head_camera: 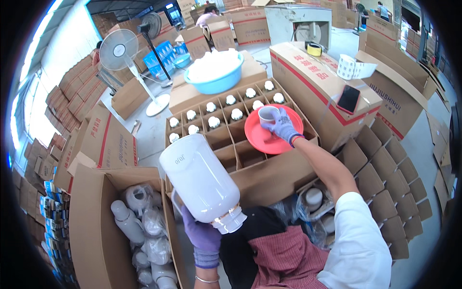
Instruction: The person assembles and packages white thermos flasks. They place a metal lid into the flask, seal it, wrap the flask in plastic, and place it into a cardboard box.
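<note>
My left hand [202, 234], in a purple glove, holds a glossy white vacuum jug body [202, 180] from below, near its handle. The jug lies tilted, with its neck and gold-coloured ring towards me and its wide base pointing away. My right hand [283, 124], gloved in purple too, grips a small pale cup [267, 114] by its rim. That cup is over a red plastic basin [256, 135], which rests on a divided carton [278, 160]. Silvery-topped bottles or flask liners [213, 122] stand in several of the carton's cells.
An open carton [94, 224] at left holds white jugs, some wrapped in plastic. Behind the divided carton sits a blue basin [216, 83] heaped with white pieces. At right, a sealed carton [299, 76] bears a phone [348, 99], tape [314, 49] and a label roll [346, 67]. Cardboard dividers [386, 195] stand nearby.
</note>
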Action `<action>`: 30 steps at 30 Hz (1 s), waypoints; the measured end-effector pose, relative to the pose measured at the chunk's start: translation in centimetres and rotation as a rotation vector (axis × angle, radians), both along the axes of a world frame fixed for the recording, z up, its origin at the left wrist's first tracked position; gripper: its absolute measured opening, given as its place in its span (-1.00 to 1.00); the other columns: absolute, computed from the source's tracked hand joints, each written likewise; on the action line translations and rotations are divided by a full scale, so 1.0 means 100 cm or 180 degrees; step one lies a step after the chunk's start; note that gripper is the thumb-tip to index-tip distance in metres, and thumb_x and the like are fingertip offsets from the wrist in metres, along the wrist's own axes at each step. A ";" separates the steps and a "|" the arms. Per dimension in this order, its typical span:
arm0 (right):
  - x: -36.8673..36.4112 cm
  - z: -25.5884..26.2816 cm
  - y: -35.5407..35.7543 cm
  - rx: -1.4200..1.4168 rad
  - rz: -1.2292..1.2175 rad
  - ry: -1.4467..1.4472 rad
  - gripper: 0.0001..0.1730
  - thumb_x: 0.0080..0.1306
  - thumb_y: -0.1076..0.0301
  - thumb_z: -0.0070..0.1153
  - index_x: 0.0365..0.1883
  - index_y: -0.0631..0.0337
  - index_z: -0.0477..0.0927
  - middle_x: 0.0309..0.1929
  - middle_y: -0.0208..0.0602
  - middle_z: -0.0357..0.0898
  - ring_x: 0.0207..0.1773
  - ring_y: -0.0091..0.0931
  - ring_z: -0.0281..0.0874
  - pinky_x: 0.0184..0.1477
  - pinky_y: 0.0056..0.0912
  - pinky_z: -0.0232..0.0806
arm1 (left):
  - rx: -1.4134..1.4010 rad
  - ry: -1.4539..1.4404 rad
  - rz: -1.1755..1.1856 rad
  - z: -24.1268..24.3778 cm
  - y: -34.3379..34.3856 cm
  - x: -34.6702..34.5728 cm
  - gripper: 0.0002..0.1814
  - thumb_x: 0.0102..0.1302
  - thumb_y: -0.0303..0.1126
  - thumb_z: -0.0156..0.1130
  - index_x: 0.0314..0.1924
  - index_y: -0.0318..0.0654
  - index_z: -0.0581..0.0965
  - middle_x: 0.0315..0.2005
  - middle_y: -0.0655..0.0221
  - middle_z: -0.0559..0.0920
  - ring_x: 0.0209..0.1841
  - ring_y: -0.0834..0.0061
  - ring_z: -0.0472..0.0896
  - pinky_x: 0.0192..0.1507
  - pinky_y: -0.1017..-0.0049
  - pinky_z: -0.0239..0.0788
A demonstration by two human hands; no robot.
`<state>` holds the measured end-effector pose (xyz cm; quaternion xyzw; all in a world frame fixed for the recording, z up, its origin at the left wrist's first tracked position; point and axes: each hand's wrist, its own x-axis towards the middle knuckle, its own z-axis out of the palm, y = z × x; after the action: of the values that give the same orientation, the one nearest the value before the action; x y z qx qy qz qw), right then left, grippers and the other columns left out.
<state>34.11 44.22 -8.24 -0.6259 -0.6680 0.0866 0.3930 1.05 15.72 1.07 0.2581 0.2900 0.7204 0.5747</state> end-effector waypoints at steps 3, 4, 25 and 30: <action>-0.001 -0.014 0.017 -0.0168 0.0419 0.0489 -0.23 0.09 -0.01 0.47 0.16 0.21 0.50 0.28 0.12 0.30 0.25 0.01 0.40 0.29 -0.01 0.32 | -0.0329 -0.1276 -0.0450 -0.007 0.016 0.004 -0.41 0.57 0.00 -0.08 0.45 -0.15 0.28 0.36 0.17 0.41 0.35 0.10 0.43 0.37 -0.02 0.28; -0.012 0.000 0.001 -0.0144 0.0682 0.0337 -0.23 0.07 0.01 0.47 0.14 0.26 0.49 0.27 0.15 0.30 0.24 0.03 0.41 0.28 -0.02 0.33 | -0.0329 -0.1314 -0.0471 -0.017 0.019 0.002 -0.40 0.55 0.03 -0.05 0.43 -0.13 0.32 0.34 0.22 0.45 0.33 0.12 0.45 0.37 -0.02 0.28; -0.133 0.117 -0.291 0.1703 0.1430 0.1236 -0.40 0.26 0.33 0.22 0.26 0.26 0.41 0.26 0.01 0.35 0.27 -0.14 0.40 0.30 -0.12 0.29 | -0.0327 -0.0844 -0.0479 -0.041 -0.025 0.064 -0.38 0.56 0.12 -0.11 0.42 -0.10 0.29 0.33 0.28 0.42 0.32 0.22 0.45 0.34 0.15 0.36; -0.116 0.101 -0.303 0.1283 0.1703 0.0016 -0.29 0.30 0.19 0.25 0.36 0.19 0.32 0.29 0.09 0.31 0.19 -0.17 0.48 0.19 -0.11 0.39 | -0.0376 -0.1194 -0.0288 -0.047 -0.027 0.050 -0.36 0.53 0.14 -0.07 0.42 -0.09 0.29 0.34 0.22 0.41 0.34 0.16 0.43 0.34 0.10 0.36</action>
<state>22.47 13.90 1.90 -0.3378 -0.8114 0.0545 0.4739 6.02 13.06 -3.59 0.0980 0.2078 0.7111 0.6645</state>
